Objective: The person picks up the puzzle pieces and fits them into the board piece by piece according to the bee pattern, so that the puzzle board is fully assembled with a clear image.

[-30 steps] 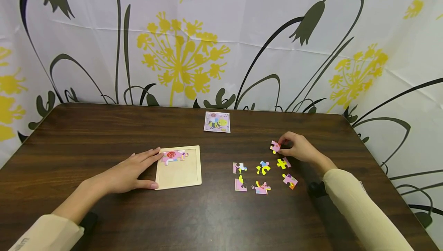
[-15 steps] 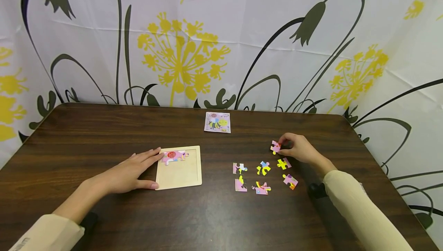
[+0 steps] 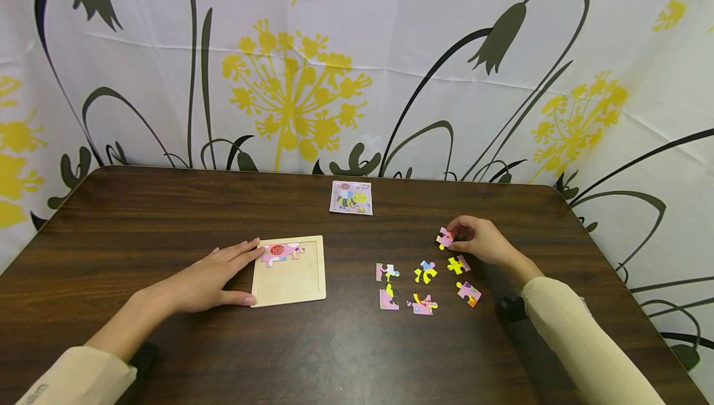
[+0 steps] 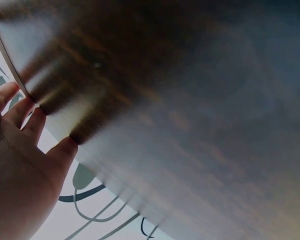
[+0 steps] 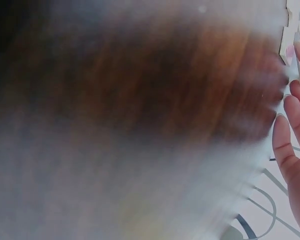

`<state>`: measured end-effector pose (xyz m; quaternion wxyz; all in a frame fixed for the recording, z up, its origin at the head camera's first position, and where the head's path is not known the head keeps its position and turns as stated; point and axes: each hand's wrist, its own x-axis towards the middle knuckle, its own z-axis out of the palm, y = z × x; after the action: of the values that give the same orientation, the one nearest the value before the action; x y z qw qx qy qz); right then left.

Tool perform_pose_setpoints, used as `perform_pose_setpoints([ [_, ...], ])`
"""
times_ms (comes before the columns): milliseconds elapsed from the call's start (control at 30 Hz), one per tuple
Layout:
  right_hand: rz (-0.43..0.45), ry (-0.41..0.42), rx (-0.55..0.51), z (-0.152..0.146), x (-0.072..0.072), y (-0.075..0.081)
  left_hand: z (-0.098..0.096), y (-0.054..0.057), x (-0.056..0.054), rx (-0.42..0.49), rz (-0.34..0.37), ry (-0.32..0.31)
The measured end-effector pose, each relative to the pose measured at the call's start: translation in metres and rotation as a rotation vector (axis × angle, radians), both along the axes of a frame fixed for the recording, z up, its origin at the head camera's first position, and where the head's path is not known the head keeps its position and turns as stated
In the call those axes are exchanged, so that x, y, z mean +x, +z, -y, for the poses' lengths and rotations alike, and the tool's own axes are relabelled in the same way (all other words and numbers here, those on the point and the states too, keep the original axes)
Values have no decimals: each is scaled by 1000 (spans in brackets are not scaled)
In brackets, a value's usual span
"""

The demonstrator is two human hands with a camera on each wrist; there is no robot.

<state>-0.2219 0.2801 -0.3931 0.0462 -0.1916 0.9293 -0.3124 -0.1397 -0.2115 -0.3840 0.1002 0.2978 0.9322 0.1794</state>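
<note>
In the head view my left hand [image 3: 203,282] lies with fairly straight fingers and thumb along the left edge of a light wooden puzzle tray [image 3: 292,284]. Joined pink puzzle pieces [image 3: 283,252] with a red dotted patch sit along the tray's top edge, partly covered by the fingertips. Over on the right, my right hand [image 3: 481,244] pinches a pink puzzle piece [image 3: 444,238] between thumb and index finger, low at the tabletop. The right wrist view catches the right fingers [image 5: 285,137] at its edge; the left wrist view shows the left fingers [image 4: 37,122] meeting the table.
Several loose pieces lie between tray and right hand, among them a yellow piece [image 3: 458,265], a pink-and-orange piece [image 3: 468,293] and a blue-and-yellow piece [image 3: 426,272]. A bee picture card [image 3: 351,198] lies near the back edge of the dark wooden table [image 3: 334,355], before a flowered curtain [image 3: 424,8].
</note>
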Motion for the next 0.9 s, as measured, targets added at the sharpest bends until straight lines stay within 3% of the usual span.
perform_pose_setpoints([
  [900, 75, 28, -82, -4, 4, 10, 0, 1, 1, 13, 10, 6],
])
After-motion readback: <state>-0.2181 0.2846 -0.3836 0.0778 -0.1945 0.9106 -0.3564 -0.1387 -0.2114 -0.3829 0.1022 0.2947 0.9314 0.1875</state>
